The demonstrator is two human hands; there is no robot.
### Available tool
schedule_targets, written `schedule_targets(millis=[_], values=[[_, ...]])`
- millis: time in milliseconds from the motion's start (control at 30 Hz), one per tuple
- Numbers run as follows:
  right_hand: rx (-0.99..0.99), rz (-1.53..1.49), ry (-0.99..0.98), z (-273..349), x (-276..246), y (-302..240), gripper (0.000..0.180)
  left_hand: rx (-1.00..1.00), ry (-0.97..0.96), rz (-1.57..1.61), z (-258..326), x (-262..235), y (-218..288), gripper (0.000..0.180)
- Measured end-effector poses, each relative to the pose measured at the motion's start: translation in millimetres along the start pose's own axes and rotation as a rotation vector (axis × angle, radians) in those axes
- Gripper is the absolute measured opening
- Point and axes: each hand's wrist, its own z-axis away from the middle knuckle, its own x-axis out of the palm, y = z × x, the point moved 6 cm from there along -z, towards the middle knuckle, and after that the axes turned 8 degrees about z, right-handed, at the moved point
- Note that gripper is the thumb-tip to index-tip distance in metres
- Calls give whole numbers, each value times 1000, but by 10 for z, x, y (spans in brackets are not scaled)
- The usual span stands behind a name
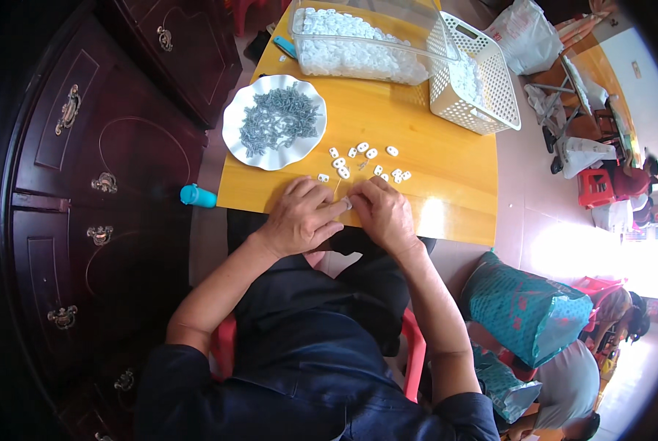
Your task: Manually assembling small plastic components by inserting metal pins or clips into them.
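Close to the table's near edge, my left hand (299, 217) and my right hand (384, 213) meet at the fingertips. Both are closed, pinching a small white plastic piece (347, 203) that the fingers mostly cover. A thin pale sliver sticks up beside the left fingers; its kind is too small to tell. Just beyond my hands lie several loose white oval pieces (371, 153) with dark holes. Farther left, a white scalloped plate (233, 140) carries a heap of small grey metal parts (281, 117), probably screws.
At the far side of the yellow table (387, 117) stand a clear bin (329, 71) of white pieces and a white perforated basket (468, 117). A turquoise bottle (199, 196) is by the left edge. Dark cabinets (101, 220) flank the left; teal bags (523, 309) and people are right.
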Motion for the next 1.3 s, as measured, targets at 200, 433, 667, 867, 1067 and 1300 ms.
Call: schedule_targets(millis=[200,433,667,867,1067,1300], values=[[3,6,13,3,-2,-10,6,50,13,12,20,13,26,37],[-9,-45,61,61,14,47,6,62,14,-8,63,62,70,26],[-48,-158,123,162,-54,63,7,131,64,-24,81,88,127,15],[3,-237,133,239,-76,82,7,131,85,-11,98,105,132,13],[40,-317,151,299,-64,58,7,114,176,48,37,30,47,19],[119,-365,211,280,-44,33,15,-143,370,316,-138,-103,-101,15]])
